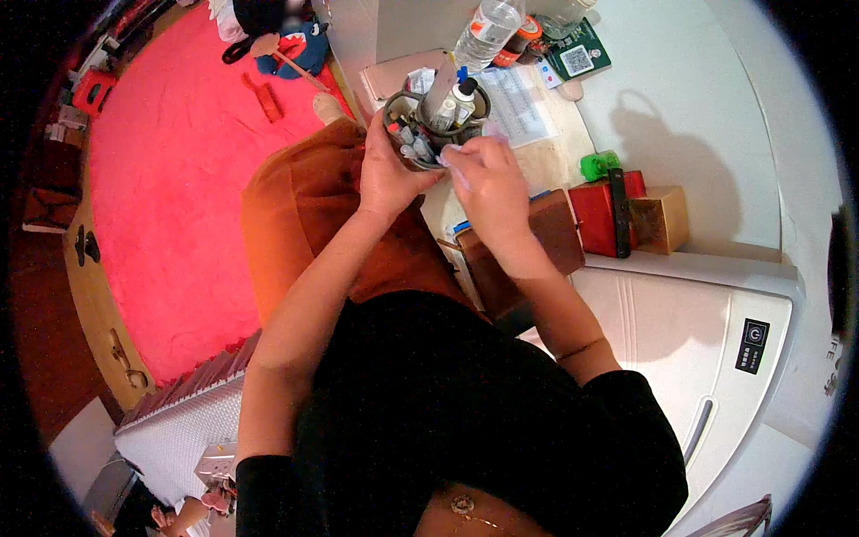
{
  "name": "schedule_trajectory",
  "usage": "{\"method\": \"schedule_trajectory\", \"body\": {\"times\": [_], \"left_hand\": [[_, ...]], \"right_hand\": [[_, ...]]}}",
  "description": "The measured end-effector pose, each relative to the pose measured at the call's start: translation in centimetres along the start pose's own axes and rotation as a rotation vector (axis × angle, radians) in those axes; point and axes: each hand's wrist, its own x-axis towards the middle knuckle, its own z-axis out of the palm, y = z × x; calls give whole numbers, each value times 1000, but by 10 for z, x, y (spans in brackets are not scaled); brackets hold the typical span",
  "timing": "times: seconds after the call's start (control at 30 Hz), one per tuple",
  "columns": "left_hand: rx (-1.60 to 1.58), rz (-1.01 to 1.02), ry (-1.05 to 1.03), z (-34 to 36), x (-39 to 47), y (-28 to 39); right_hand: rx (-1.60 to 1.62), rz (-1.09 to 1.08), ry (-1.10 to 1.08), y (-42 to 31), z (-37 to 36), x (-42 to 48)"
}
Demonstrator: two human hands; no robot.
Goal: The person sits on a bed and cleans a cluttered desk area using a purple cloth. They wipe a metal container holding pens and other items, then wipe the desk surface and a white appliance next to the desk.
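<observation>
My left hand (390, 176) grips the near left side of a round grey divided organizer (482, 101). Pens or tubes with clear caps (416, 144) stand in its left compartment, and a small white bottle with a black cap (463, 97) and a translucent flat strip (439, 86) rise from the middle. At the organizer's near right rim, my right hand (488, 178) pinches a thin pale cloth or tissue (460, 173) against it. The right fingertips are partly hidden by the cloth and by blur.
Behind the organizer stand a clear plastic bottle (488, 33) and an orange-lidded jar (520, 43), with a printed sheet (513, 107) nearby. Right of my hands are a green object (598, 165), a red box (594, 220) and a brown box (557, 228). A red comb (263, 99) lies on the pink mat (188, 181).
</observation>
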Motion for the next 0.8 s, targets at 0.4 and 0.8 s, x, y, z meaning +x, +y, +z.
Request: {"method": "schedule_trajectory", "body": {"times": [0.4, 0.8], "left_hand": [[98, 61, 65, -2, -2, 5], [84, 53, 9, -1, 3, -9]], "right_hand": [[126, 23, 21, -3, 7, -13], [159, 30, 93, 11, -8, 30]]}}
